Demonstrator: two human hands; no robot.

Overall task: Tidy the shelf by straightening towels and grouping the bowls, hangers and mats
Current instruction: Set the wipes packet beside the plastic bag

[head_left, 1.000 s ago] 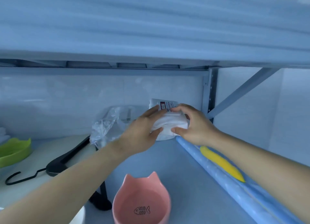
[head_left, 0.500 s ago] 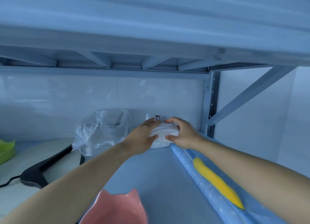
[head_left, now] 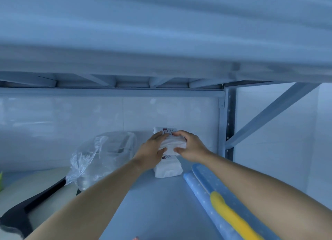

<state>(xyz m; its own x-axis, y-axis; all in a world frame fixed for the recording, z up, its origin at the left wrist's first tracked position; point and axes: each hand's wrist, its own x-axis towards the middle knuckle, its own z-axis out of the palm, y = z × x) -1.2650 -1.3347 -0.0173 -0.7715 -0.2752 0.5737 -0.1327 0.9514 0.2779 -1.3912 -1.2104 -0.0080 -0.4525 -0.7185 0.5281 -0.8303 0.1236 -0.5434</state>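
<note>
Since a second ago both hands have reached further back on the grey metal shelf [head_left: 158, 203], and the pink cat-eared bowl [head_left: 136, 238] has slipped to a sliver at the bottom edge. At far left a black plastic hanger [head_left: 27, 211] lies on a pale round mat [head_left: 36, 186], and just right of it sits a crumpled clear plastic bag [head_left: 93, 160]. The left hand [head_left: 152, 150] and right hand [head_left: 190, 148] grip a white wrapped towel pack [head_left: 173, 144] between them, fingers curled over its top and thumbs on its near face. It seems to rest on a second white towel pack [head_left: 168, 169], though blur hides the contact. To the right lies a rolled blue dotted mat [head_left: 203, 191] with a yellow patch [head_left: 231, 216], below the shelf's perforated upright post [head_left: 228, 123].
</note>
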